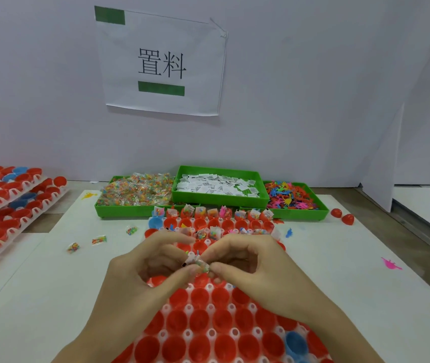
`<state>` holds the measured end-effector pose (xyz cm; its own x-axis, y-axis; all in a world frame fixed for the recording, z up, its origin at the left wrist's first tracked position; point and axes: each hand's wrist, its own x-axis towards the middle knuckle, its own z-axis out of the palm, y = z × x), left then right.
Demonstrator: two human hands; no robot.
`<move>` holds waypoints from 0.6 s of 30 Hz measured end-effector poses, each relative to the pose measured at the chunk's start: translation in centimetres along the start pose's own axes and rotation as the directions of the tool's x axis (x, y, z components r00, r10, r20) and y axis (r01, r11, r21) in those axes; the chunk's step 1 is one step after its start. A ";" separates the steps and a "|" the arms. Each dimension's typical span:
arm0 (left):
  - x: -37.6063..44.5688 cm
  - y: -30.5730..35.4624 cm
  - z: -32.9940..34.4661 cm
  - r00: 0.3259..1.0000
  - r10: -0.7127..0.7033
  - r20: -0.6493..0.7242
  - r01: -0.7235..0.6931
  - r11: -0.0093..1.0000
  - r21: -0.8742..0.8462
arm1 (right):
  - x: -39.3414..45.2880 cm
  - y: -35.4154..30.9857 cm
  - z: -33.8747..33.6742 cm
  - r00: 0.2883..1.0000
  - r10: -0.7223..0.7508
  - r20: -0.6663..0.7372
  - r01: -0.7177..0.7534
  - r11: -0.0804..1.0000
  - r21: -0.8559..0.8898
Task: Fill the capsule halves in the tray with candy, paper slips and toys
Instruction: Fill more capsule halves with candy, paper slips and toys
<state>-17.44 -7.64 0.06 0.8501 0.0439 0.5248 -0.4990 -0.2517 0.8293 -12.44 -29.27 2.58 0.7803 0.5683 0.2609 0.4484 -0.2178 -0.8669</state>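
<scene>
1. Head view: my left hand (140, 271) and right hand (250, 260) are together over the middle of the tray (210, 334), fingertips meeting. Between them they pinch a small bundle (198, 264): a candy packet with a paper slip against it. Whether a toy is in it I cannot tell.
2. The bundle hangs just above the tray, its long axis running roughly left to right between the two pinches. Both hands are equally near it.
3. The far rows hold filled halves (210, 214). The halves (198, 320) on my side of the hands look empty, red with a blue one at the near right. I judge the next drop goes into a cup right under or just beyond my fingers, so the move is short and downward.
4. Beyond the tray, three green bins touch in a row: candy (135, 191), slips (217, 186), toys (291, 197).
5. Room: white mat lies either side of the tray, with loose packets (98, 240) left, a pink toy (391, 264) right and stacked trays (6, 203) at the far left edge.
</scene>
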 end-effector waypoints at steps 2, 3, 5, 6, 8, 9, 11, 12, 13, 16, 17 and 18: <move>0.0 0.2 0.0 1.000 -0.013 -0.008 0.013 1.000 0.002 | 0.0 0.1 -0.5 1.000 0.016 0.007 -0.016 1.000 0.017; 0.1 0.2 -0.1 1.000 -0.011 -0.008 0.011 1.000 0.021 | 0.1 0.2 -0.9 1.000 0.023 -0.004 -0.023 1.000 0.017; 0.1 0.3 -0.3 1.000 -0.012 -0.004 0.013 0.999 0.053 | 0.4 0.7 -2.0 0.997 0.039 -0.069 -0.038 0.999 0.009; 0.1 0.4 -0.3 1.000 -0.024 -0.004 0.025 0.998 0.054 | 0.5 1.0 -2.8 0.992 0.049 -0.119 -0.050 0.999 0.002; 0.1 0.5 -0.3 0.999 -0.045 -0.003 0.045 0.998 0.051 | 0.6 2.1 -4.7 0.968 0.073 -0.239 -0.079 0.997 -0.018; 0.1 0.6 -0.4 0.999 -0.045 -0.001 0.045 0.997 0.057 | 0.6 2.8 -5.7 0.948 0.087 -0.307 -0.099 0.995 -0.023; 0.0 0.7 -0.5 0.999 -0.033 0.009 0.032 0.996 0.081 | 0.9 4.5 -7.6 0.885 0.114 -0.451 -0.151 0.987 -0.046; 0.0 0.7 -0.6 1.000 -0.027 0.015 0.026 0.996 0.087 | 1.1 5.4 -8.5 0.847 0.119 -0.519 -0.186 0.979 -0.080; 0.1 0.7 -0.7 1.000 -0.025 0.020 0.023 0.996 0.090 | 1.5 6.4 -9.4 0.808 0.118 -0.577 -0.230 0.965 -0.125; 0.2 0.5 -1.0 1.000 -0.015 0.026 0.012 0.994 0.108 | 3.3 9.4 -12.3 0.710 0.108 -0.695 -0.402 0.874 -0.275; 0.2 0.5 -1.1 1.000 -0.009 0.028 0.006 0.993 0.116 | 3.9 10.2 -13.2 0.692 0.095 -0.715 -0.455 0.828 -0.330; 0.2 0.4 -1.1 1.000 -0.003 0.031 -0.001 0.993 0.122 | 4.5 11.0 -14.2 0.686 0.082 -0.723 -0.498 0.778 -0.383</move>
<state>-17.64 -6.63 0.75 0.8565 0.0143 0.5160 -0.4754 -0.3678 0.7992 2.16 -40.38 0.24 0.8872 -0.2021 0.4147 0.1276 -0.7563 -0.6417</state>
